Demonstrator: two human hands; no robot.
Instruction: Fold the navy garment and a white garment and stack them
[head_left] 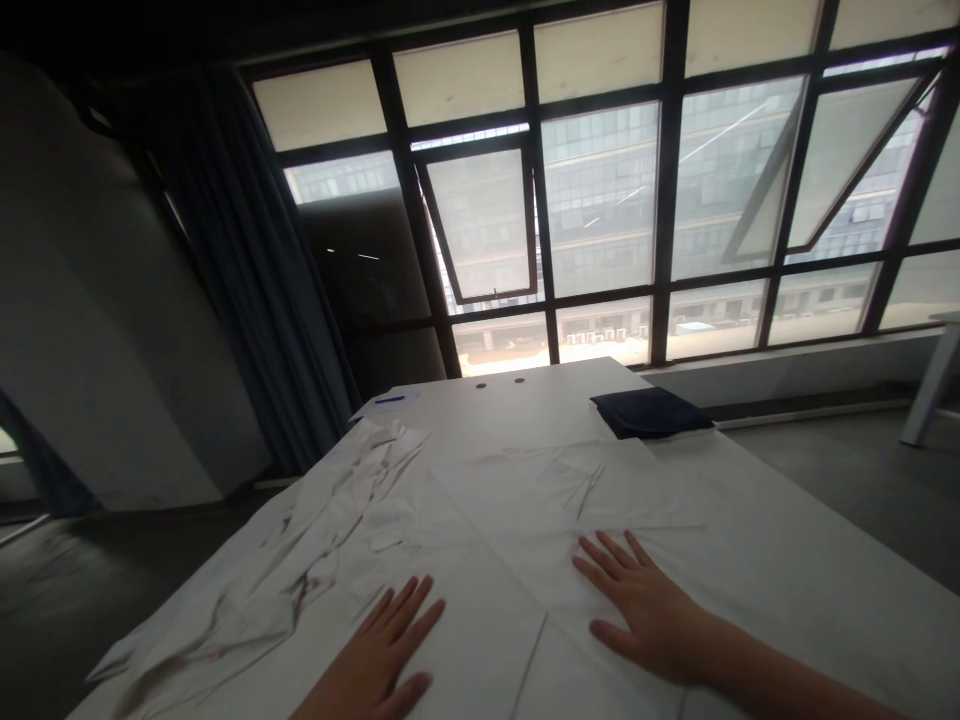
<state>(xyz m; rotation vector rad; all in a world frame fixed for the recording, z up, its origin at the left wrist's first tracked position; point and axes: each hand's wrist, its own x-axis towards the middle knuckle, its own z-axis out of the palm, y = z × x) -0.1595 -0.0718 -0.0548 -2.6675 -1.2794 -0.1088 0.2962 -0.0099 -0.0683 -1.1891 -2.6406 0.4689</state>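
A white garment lies spread over a white table. Its middle part is flat, while the left side is bunched in wrinkled folds near the table's left edge. My left hand rests flat on the cloth at the bottom centre, fingers stretched out and apart. My right hand also lies flat on the cloth, a little further right and ahead, with fingers spread. Neither hand holds anything.
A folded dark blue cloth sits at the table's far right. A paper with a blue pen lies at the far left corner. Large windows and a dark curtain stand behind. Another table's leg shows at the right.
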